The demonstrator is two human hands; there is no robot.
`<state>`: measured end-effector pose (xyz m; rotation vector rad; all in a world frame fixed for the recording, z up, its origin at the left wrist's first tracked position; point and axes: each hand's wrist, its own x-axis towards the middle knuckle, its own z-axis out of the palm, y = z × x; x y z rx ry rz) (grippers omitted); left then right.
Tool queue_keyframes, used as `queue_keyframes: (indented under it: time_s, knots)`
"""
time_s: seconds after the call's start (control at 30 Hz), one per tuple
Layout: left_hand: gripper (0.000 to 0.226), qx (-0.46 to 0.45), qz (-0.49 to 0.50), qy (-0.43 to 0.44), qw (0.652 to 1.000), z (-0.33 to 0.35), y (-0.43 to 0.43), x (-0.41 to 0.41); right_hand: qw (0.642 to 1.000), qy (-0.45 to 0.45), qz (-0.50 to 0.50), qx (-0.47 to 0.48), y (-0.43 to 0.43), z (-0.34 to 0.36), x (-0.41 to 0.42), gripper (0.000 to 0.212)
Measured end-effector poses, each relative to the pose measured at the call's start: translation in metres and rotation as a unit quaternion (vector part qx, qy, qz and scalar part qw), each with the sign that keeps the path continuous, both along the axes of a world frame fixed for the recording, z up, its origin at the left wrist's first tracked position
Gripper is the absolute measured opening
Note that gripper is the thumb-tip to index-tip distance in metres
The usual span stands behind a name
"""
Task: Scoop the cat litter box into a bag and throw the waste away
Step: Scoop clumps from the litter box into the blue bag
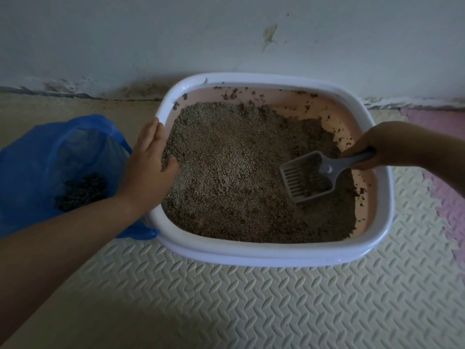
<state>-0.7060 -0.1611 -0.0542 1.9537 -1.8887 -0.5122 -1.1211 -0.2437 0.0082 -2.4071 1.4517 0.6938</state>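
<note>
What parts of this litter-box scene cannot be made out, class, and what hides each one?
All in the head view:
1. The blue bag is cut off by the left edge; the left forearm covers its lower part.
2. The scoop handle's end is hidden inside the right hand.
3. The left hand covers part of the litter box rim.
4. Dim light: waste in the litter cannot be told from clean grains.
</note>
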Motion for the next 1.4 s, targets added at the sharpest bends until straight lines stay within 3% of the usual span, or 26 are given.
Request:
queue_keyframes:
  time_s: [0.37, 0.67, 0.93, 1.1, 1.4]
  knots:
    - [0.062, 0.002, 0.0, 0.015, 1.0, -0.003, 0.0, 0.002, 0.993, -0.078, 0.045, 0.071, 0.01, -0.037, 0.05, 0.032]
    - [0.057, 0.01, 0.012, 0.071, 0.997, -0.004, 0.0, 0.004, 0.969, -0.182, 0.058, 0.159, 0.03, -0.078, 0.146, 0.036]
    - [0.055, 0.004, 0.017, 0.102, 0.995, -0.005, 0.0, 0.004, 0.978, -0.161, 0.105, 0.086, 0.035, -0.097, 0.162, 0.029]
    - [0.055, 0.006, 0.021, 0.106, 0.994, -0.005, -0.001, 0.004, 0.973, -0.207, 0.061, 0.088, 0.045, -0.106, 0.163, 0.026]
    - [0.053, 0.012, 0.027, 0.12, 0.992, -0.004, -0.001, 0.005, 0.931, -0.331, -0.093, 0.121, 0.059, -0.104, 0.149, 0.025]
